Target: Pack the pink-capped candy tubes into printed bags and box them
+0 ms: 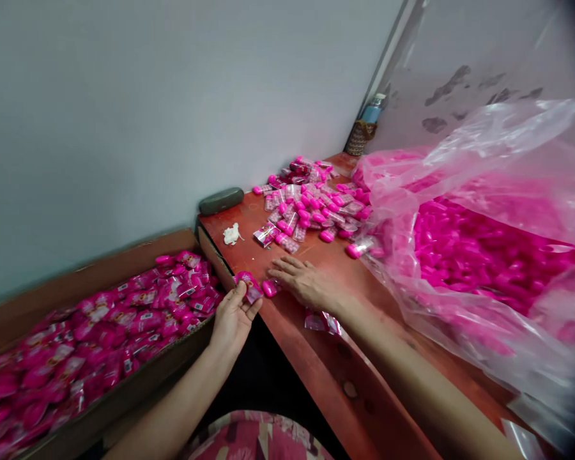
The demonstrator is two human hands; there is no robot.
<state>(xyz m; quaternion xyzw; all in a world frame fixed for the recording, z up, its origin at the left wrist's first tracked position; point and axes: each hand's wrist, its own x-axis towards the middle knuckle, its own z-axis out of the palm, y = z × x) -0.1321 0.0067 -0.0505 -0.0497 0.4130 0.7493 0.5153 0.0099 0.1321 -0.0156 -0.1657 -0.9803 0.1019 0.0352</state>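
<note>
Between the thumb and fingers of my left hand (234, 313) is a small pink labelled packet (249, 286), held at the table's edge by the box. My right hand (303, 281) lies palm down over the red table (335, 265), its fingers extended. A pink-capped piece (269, 288) sits just beside its fingertips; whether they touch it I cannot tell. Beyond the hands spreads a pile of clear containers with pink caps (311, 204). Under my right wrist a shiny wrapper (322, 321) lies near the table's front edge.
At the left, a cardboard box (89, 271) holds many pink packets. A large plastic bag (489, 255) of pink pieces fills the right side. A green case (221, 200), some white material (231, 234) and a bottle in a woven holder (363, 131) stand along the back.
</note>
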